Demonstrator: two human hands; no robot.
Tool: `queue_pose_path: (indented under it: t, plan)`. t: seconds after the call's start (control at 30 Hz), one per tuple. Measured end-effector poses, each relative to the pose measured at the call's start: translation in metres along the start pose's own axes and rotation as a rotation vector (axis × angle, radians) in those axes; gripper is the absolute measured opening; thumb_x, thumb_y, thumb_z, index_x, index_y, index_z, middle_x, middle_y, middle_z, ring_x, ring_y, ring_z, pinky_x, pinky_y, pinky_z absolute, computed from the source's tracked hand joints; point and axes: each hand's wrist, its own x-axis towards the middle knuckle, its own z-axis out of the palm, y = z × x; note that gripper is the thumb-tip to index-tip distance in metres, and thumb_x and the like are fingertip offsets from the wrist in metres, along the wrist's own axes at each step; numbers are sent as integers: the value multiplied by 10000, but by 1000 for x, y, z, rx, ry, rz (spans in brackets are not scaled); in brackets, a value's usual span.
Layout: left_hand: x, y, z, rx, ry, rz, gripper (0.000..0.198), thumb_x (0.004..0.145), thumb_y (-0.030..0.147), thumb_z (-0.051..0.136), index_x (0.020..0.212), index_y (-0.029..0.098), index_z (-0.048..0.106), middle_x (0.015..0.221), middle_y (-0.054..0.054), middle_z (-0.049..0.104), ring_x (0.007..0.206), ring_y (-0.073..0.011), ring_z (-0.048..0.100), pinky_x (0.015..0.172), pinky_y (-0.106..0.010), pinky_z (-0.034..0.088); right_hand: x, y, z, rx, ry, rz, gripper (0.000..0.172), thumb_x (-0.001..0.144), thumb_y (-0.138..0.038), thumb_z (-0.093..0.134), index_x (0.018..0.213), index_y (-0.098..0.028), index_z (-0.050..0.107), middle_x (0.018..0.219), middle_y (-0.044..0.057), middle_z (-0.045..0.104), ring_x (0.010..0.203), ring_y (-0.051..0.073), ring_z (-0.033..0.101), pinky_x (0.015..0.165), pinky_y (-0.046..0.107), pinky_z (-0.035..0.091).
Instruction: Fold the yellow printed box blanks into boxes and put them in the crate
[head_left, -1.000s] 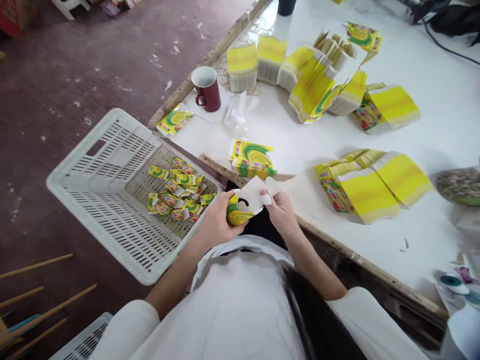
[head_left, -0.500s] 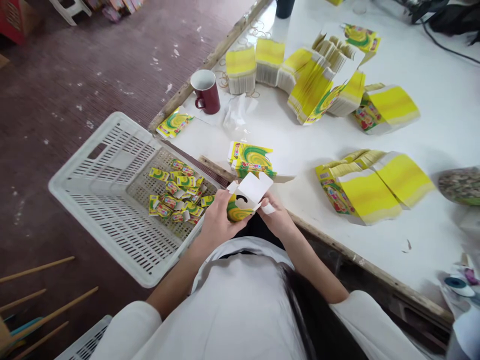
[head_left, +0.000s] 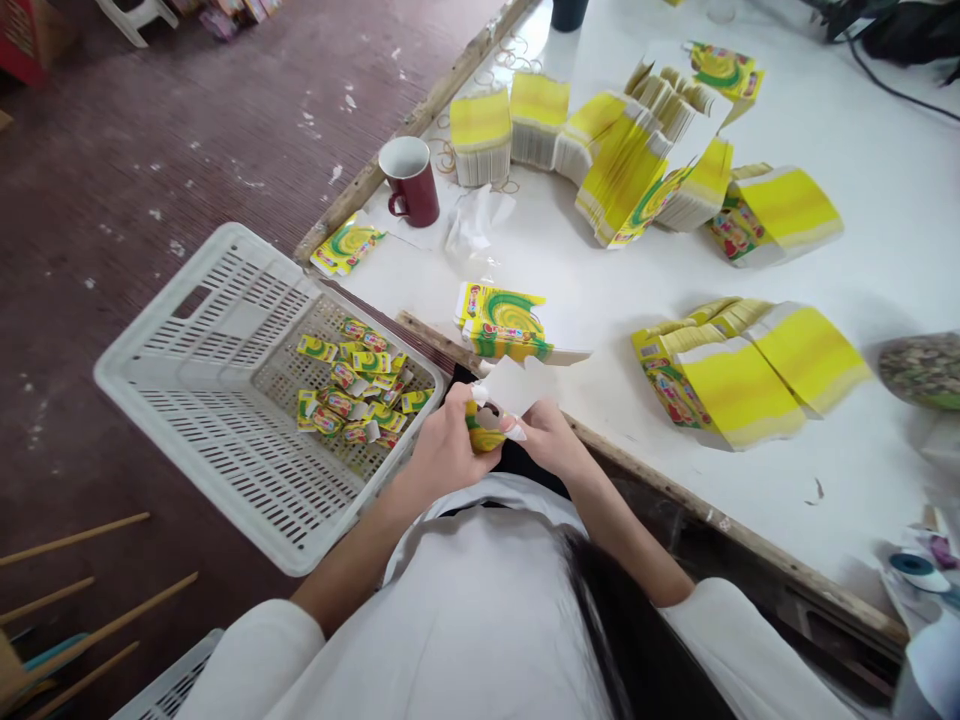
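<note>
We look at a white table (head_left: 862,130) with a worn wooden edge. A red mug (head_left: 410,180) stands near its left corner. Just right of the mug lies crumpled clear wrap (head_left: 476,215), with rubber bands (head_left: 448,155) touching the mug's far side. Right of the mug runs a curved row of yellow card stacks (head_left: 600,140). Nearer us than the mug lie a flat pack (head_left: 346,246) and a small pile of cartons (head_left: 504,322).

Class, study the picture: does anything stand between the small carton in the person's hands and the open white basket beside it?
Nothing visible. The left hand and right hand hold the carton just beside the basket, whose top is open; only small folded cartons lie inside.
</note>
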Motion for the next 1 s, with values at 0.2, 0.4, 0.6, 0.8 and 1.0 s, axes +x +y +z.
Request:
queue_pose_path:
  t: [0.2, 0.4, 0.6, 0.8, 1.0]
  plan:
    - [8, 0, 3, -10, -49, -141, 765, 713, 193, 676, 1360, 172, 269, 1203, -163, 584, 1012, -285, 675, 810, -420, 563, -4, 3, 4, -317, -10, -165, 538, 991, -283, 519, 1525, -238, 470, 1577, 97, 484, 1451, 236, 472, 1221, 419, 368]
    - [3, -5, -11, 135, 122, -113, 601, 742, 337, 786, 1252, 207, 497, 1170, -113, 684, 1083, -295, 688, 935, -443, 556, -1, 20, -3, -504, 140, -297, 522, 1006, -212, 451, 1524, -276, 471, 1573, 95, 489, 1460, 235, 462, 1176, 424, 433]
    - [3, -7, -25, 121, 106, 23, 598, 736, 387, 824, 1244, 200, 571, 1124, -96, 747, 1028, -268, 729, 916, -395, 582, -4, 21, -22, -732, -15, -354, 379, 973, -187, 536, 1317, -290, 658, 1555, 143, 479, 1375, 277, 552, 1016, 442, 557]
    - [8, -5, -33, 75, -14, 68, 598, 727, 317, 819, 1256, 194, 571, 1130, -98, 749, 1034, -268, 732, 910, -380, 591, -1, 7, -40, -680, -175, -419, 218, 892, -202, 686, 1101, -253, 724, 1373, 150, 577, 1213, 262, 639, 951, 429, 578]
    - [3, -12, -23, -150, 138, -104, 839, 684, 383, 872, 1389, 243, 439, 1398, -148, 575, 1206, -274, 632, 978, -413, 554, -2, 5, -26, -581, 56, -386, 166, 847, -272, 749, 1003, -245, 699, 1335, 129, 541, 1026, 236, 681, 864, 418, 605]
